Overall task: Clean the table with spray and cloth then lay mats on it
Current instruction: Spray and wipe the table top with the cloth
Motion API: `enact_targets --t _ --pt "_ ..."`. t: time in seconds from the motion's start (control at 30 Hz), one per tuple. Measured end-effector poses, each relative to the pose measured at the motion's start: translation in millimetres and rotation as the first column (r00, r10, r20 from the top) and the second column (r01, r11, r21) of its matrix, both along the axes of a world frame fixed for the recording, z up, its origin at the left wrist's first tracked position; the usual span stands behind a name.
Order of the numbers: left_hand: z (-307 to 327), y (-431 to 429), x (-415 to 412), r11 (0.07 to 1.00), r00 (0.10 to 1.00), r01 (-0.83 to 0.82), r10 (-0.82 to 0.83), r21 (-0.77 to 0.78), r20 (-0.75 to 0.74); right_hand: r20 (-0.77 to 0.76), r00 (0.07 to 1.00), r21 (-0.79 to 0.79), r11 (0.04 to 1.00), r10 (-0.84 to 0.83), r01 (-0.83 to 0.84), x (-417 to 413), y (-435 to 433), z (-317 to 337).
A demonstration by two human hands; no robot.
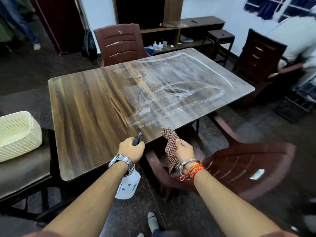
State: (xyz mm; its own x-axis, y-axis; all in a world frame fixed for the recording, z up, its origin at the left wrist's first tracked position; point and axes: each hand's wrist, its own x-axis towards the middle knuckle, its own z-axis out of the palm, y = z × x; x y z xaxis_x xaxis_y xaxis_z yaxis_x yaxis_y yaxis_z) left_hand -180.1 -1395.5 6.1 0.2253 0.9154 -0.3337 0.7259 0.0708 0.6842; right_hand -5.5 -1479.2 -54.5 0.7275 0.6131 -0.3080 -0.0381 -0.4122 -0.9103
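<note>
Cleaning step in hand. Our left hand (130,148) curled round bottle (127,185) at near tabletop (89,103) edge; right hand (184,149) pinches cloth (169,135) just off edge. Right half streaked wet. Next, we judge: spray dry half, wipe.

Table (89,100): wood-grain top, white wet streaks across its right half.
Left hand (130,148): grips the black head of the spray bottle (127,185) at the table's near edge; the white body hangs below the wrist.
Right hand (184,149): holds the checked cloth (168,137), which hangs just off that edge.
Far chair (119,43): 1, brown, slatted back.
Near chair (248,165): 1, brown, right of the hands.
Basket (18,132): 1, cream, left of the table.
</note>
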Motion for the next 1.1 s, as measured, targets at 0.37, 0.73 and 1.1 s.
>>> enact_targets --t 0.37,0.73,1.1 --pt "13.1 -45.4 109.6 0.998 0.996 0.039 -0.041 0.039 0.076 0.037 0.941 -0.026 0.941 -0.337 0.338 117.3 -46.9 48.1" --pt "13.6 -88.6 294.0 0.993 0.988 -0.063 0.047 0.100 0.150 -0.085 0.987 0.102 0.984 -0.137 0.145 266.9 -71.6 59.5" --pt "-0.2 -56.3 458.3 0.993 0.991 -0.091 0.082 0.079 0.107 -0.067 0.989 0.099 0.985 -0.134 0.140 416.4 -34.0 47.8"
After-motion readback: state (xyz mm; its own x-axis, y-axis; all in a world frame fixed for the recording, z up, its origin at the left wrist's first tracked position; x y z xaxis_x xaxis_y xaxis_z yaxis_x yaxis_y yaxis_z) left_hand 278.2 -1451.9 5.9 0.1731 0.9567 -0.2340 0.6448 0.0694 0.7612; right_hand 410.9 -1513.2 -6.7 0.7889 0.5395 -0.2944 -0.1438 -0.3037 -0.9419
